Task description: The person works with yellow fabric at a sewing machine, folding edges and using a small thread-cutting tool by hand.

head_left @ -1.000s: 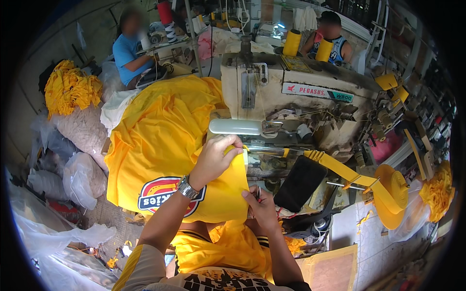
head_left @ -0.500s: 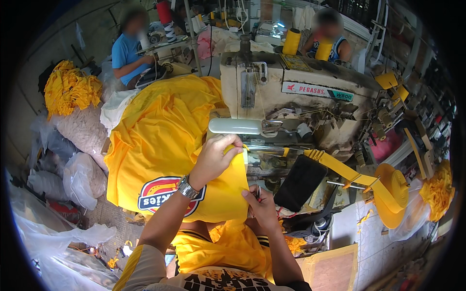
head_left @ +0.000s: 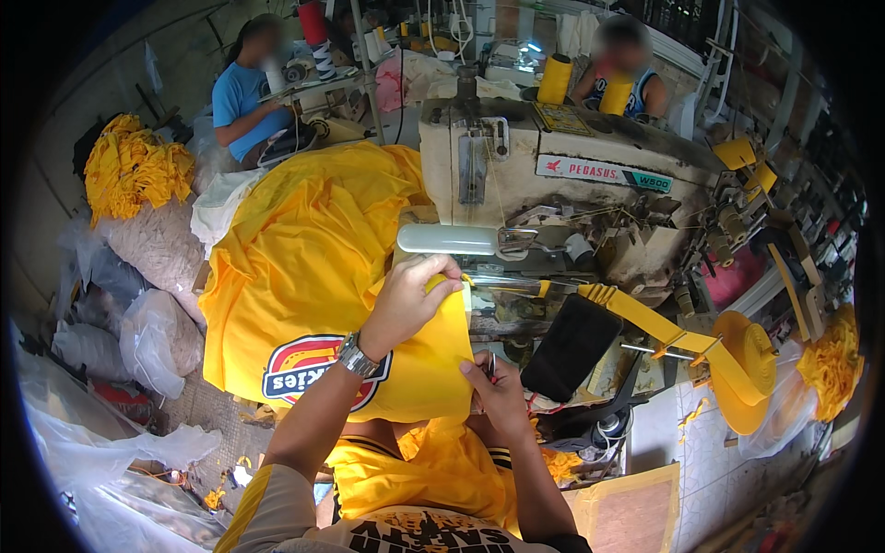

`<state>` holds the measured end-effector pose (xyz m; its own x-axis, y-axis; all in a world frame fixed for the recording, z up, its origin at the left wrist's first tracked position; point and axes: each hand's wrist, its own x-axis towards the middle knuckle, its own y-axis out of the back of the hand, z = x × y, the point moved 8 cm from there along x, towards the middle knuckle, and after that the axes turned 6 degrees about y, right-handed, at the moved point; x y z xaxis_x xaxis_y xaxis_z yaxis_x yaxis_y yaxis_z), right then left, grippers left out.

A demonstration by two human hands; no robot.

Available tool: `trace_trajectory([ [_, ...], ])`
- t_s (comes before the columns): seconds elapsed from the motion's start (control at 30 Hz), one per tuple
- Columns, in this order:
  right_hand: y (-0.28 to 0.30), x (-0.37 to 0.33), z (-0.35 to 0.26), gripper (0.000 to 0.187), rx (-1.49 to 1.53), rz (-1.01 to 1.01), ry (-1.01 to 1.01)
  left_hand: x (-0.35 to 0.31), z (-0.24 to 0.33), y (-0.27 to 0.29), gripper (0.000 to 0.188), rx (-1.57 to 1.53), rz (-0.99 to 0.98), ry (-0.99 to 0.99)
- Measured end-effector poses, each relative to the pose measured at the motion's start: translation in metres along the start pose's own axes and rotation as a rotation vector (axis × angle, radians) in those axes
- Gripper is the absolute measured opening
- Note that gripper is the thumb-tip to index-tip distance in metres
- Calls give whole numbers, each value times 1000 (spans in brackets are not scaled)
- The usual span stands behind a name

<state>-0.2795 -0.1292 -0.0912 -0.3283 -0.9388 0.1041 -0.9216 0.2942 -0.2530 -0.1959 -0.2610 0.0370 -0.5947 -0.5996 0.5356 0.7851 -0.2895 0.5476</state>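
Yellow garment (head_left: 295, 249) made of matt, creased cloth; sewing machine (head_left: 590, 140) housed in grimy metal; wristwatch (head_left: 353, 355) finished in shiny metal; bag (head_left: 152, 343) made of glossy translucent plastic.

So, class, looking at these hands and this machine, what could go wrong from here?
1. The left hand grips the yellow cloth close to the sewing machine; if it ran, fingers might get caught.
2. The right hand holds a small, partly hidden object by the cloth's edge; if sharp, it could nick the fabric.
3. The metal watch lies against the cloth and might snag it.
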Motion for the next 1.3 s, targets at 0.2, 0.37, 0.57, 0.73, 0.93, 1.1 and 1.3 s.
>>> trace_trajectory([
  [0.2, 1, 0, 0, 19, -10, -5, 7, 1, 0, -1, 14, -6, 4, -1],
  [0.37, -1, 1, 2, 20, -6, -11, 3, 0, 1, 2, 14, -22, 4, 17],
  [0.57, 0, 1, 0, 20, -19, -13, 13, 1, -1, 0, 14, -6, 3, 11],
  [0.73, 0, 2, 3, 20, -26, -15, 5, 0, -1, 2, 15, 4, 9, 7],
  [0.93, 0, 1, 2, 20, -30, -17, 0, 0, 0, 2, 15, -8, 11, 7],
  [1.1, -1, 1, -1, 20, -29, -10, 15, 1, 0, 1, 15, -14, 7, 13],
  [1.3, 1, 2, 3, 21, -45, -22, 10, 0, -1, 1, 15, 6, 12, -1],
])
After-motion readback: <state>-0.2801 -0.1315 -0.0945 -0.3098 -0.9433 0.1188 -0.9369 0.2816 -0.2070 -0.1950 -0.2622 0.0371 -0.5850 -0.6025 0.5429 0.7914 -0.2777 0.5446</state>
